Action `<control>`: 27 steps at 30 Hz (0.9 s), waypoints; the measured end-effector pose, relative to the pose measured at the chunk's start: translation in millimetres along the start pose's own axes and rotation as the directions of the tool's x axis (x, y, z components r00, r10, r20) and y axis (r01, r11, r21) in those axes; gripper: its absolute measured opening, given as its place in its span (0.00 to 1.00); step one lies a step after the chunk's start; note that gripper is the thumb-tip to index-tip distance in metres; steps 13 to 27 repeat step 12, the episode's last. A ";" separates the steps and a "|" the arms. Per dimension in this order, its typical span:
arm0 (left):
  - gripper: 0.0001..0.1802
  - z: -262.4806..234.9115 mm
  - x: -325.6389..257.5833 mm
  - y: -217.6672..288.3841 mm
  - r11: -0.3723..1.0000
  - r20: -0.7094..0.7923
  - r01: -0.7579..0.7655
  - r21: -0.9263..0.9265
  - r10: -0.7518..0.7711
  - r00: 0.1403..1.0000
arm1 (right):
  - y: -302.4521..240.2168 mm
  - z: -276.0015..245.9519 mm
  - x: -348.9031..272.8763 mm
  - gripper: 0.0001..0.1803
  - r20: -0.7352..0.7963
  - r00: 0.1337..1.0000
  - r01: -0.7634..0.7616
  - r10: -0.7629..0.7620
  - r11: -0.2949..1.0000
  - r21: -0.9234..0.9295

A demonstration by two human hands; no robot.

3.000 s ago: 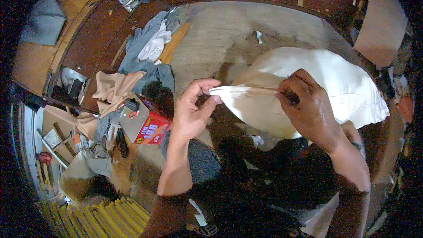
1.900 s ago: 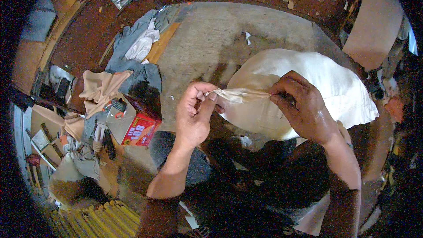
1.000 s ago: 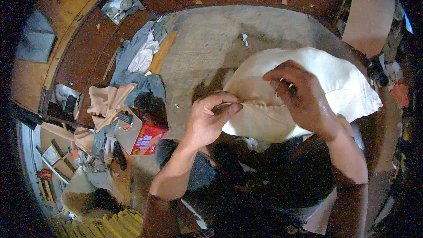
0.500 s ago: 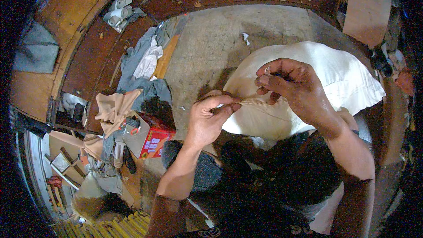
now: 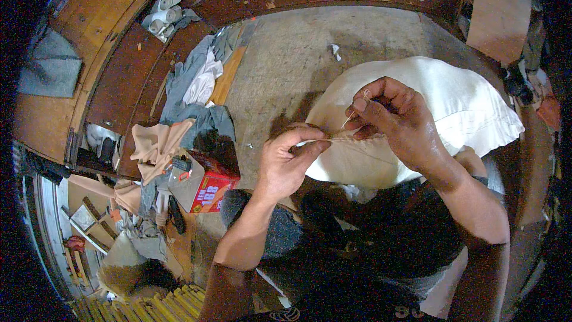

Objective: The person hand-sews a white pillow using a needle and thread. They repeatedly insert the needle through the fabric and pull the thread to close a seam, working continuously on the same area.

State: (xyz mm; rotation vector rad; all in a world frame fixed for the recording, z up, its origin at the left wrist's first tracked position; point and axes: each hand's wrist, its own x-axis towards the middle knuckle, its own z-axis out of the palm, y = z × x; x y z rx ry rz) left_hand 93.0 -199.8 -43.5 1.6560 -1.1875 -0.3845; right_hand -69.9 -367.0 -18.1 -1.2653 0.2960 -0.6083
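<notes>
Pinching the gathered seam (image 5: pixel 351 137) of a white cushion (image 5: pixel 441 113), I have my left hand (image 5: pixel 286 164) closed on it, thumb and forefinger pressed together over the fabric edge. My right hand (image 5: pixel 390 122) sits just past the left, further along the same seam, its fingertips shut on something thin and pale, a needle or a bit of thread; I cannot tell which. That thin piece slants up and toward my right hand from the seam.

The cushion lies across my lap, its long axis running away from my grip to my right and slightly away from me, the far corner pointing to the right. The pinched seam runs nearly level between my two hands.

Beyond my left hand, well apart from it, a red box (image 5: pixel 208 191) lies on the concrete floor (image 5: pixel 286 53), with a beige cloth (image 5: pixel 158 146) beside it and a heap of grey and white clothes (image 5: pixel 199 83) further out along a wooden board (image 5: pixel 229 74).
</notes>
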 end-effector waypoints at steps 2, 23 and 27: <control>0.07 1.0 -0.1 2.0 1.000 -0.007 0.004 0.021 -0.003 1.000 | 0.9 -0.1 -0.3 0.09 -0.005 1.000 0.013 -0.013 1.000 -0.028; 0.05 -6.1 5.1 -0.2 0.991 0.065 0.114 -0.075 -0.110 0.992 | 4.0 11.2 -2.9 0.07 -0.022 0.995 0.084 -0.098 0.932 -0.352; 0.05 -6.1 5.1 -0.2 0.991 0.065 0.114 -0.075 -0.110 0.992 | 4.0 11.2 -2.9 0.07 -0.022 0.995 0.084 -0.098 0.932 -0.352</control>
